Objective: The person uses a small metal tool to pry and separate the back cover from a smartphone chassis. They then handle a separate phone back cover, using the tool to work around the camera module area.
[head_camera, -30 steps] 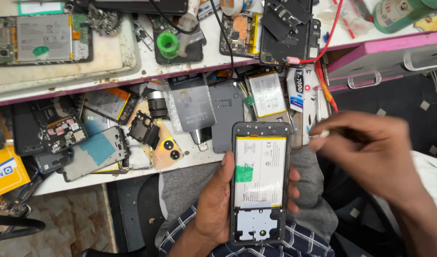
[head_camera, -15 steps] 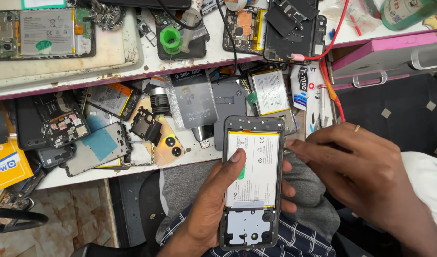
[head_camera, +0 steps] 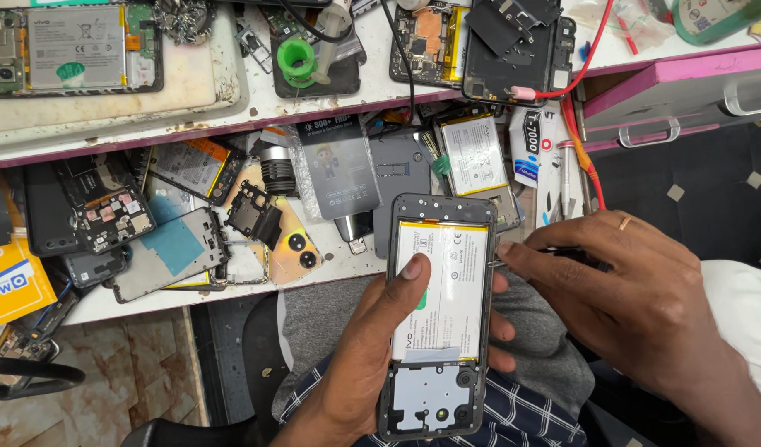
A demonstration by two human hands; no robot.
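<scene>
My left hand holds an opened phone with its back cover off, over my lap. The thumb presses on the white battery inside it. My right hand, a ring on one finger, pinches a thin dark tool whose tip touches the phone's right edge beside the battery. The lower part of the phone shows a grey metal plate with screws.
A lower shelf carries several phone parts: a loose battery, a black frame, a board, a plastic packet. Above, a white bench holds more open phones and a green tape roll. A pink drawer sits right.
The phone came up slightly toward the shelf. My right hand moved left and down until the tool tip reached the phone's right edge. My left thumb shifted further onto the battery.
</scene>
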